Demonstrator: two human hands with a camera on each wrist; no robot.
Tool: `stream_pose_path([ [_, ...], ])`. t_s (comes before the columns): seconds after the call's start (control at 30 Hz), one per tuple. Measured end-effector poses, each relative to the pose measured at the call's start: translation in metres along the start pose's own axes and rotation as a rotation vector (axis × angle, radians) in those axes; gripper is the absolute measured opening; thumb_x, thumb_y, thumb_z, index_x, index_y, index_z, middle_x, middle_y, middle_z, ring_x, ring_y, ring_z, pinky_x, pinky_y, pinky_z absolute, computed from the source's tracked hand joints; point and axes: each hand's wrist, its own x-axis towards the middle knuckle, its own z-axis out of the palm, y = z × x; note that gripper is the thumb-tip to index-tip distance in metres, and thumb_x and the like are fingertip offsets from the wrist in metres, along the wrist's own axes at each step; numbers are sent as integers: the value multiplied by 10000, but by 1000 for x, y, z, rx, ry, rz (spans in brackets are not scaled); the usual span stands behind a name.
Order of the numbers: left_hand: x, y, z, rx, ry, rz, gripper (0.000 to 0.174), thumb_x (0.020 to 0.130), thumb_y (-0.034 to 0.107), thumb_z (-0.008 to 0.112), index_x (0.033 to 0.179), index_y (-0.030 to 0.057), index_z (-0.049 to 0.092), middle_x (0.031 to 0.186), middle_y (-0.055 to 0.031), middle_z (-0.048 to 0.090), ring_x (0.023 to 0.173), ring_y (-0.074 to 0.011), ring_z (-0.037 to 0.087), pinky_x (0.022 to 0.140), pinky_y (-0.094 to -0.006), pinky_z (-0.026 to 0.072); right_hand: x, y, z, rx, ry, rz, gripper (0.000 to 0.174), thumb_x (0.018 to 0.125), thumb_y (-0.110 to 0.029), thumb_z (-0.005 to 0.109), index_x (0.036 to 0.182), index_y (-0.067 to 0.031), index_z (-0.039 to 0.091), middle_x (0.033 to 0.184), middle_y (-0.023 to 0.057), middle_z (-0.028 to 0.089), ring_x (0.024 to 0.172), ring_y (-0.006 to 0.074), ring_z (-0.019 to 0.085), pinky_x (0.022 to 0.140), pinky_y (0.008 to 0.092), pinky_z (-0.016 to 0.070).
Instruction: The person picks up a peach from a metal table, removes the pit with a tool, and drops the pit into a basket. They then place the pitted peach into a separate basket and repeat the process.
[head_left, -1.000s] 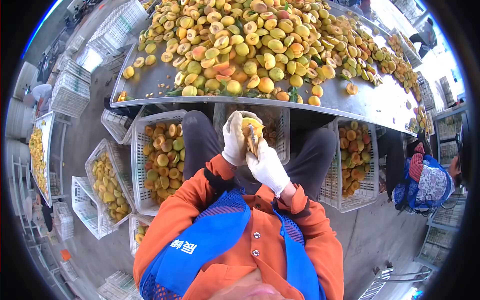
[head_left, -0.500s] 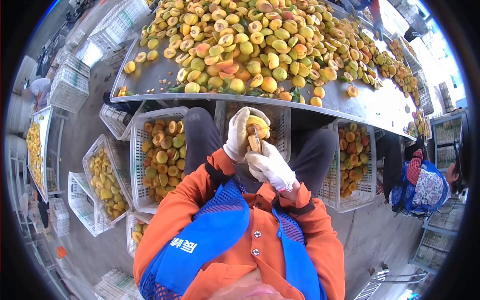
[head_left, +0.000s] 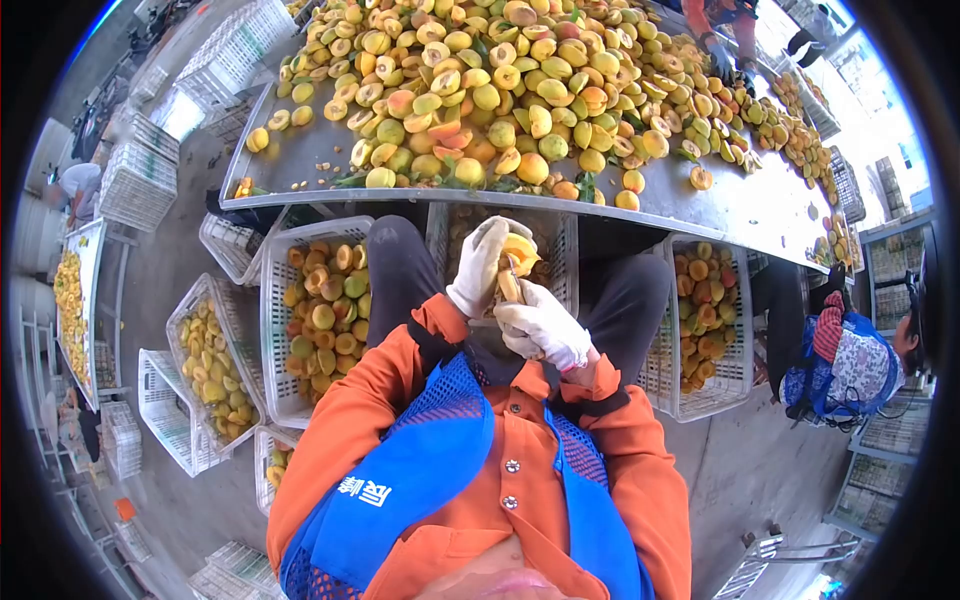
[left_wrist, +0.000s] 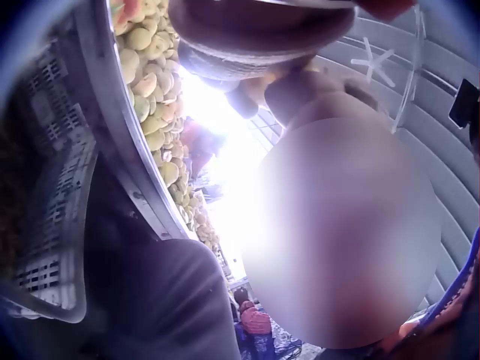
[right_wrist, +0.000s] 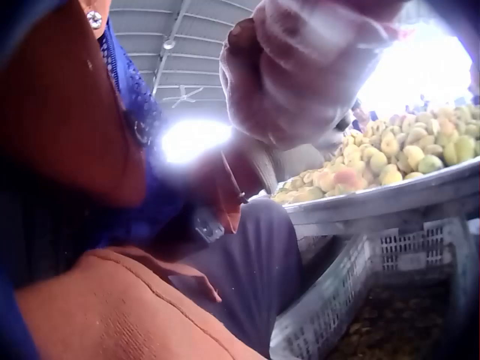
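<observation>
My gloved left hand (head_left: pixel 480 270) holds a yellow peach (head_left: pixel 519 249) in front of my lap, with its orange flesh showing. Beside it, my gloved right hand (head_left: pixel 545 326) grips a small knife by its wooden handle (head_left: pixel 511 287); the handle points up at the peach, and the blade hardly shows. From the right wrist, the fingers of my right hand (right_wrist: pixel 300 71) look curled into a fist. The left wrist view has my left hand (left_wrist: pixel 255 37) dark along the top, with the peach hidden there.
A metal table (head_left: pixel 300 165) ahead carries a big heap of halved peaches (head_left: pixel 480 90). Crates of fruit stand left (head_left: pixel 282 375) and right (head_left: pixel 735 385) of my knees, and another crate (head_left: pixel 568 285) sits between them. A person (head_left: pixel 845 360) is at the right.
My hands stay close together at the peach. The right hand has shifted slightly down and right, and the blade shows less than before. Another person's gloved hands have appeared at the table's far right.
</observation>
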Motion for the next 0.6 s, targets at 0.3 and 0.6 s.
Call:
stream_pose_path([
  [0.3, 24, -26, -7, -66, 335, -202, 370, 982, 376, 507, 991, 21, 608, 786, -94, 632, 610, -199, 599, 556, -311, 506, 16, 48, -27, -592, 281, -384, 265, 884, -100, 548, 1128, -6, 504, 778, 13, 539, 546, 113, 504, 493, 268, 419],
  [0.6, -56, 55, -99, 880, 422, 191, 241, 927, 222, 602, 988, 4, 681, 927, -97, 691, 860, -171, 656, 776, -282, 504, 3, 36, -59, -1515, 535, -192, 426, 870, -290, 597, 1252, -143, 480, 816, 217, 669, 734, 417, 649, 646, 498, 507],
])
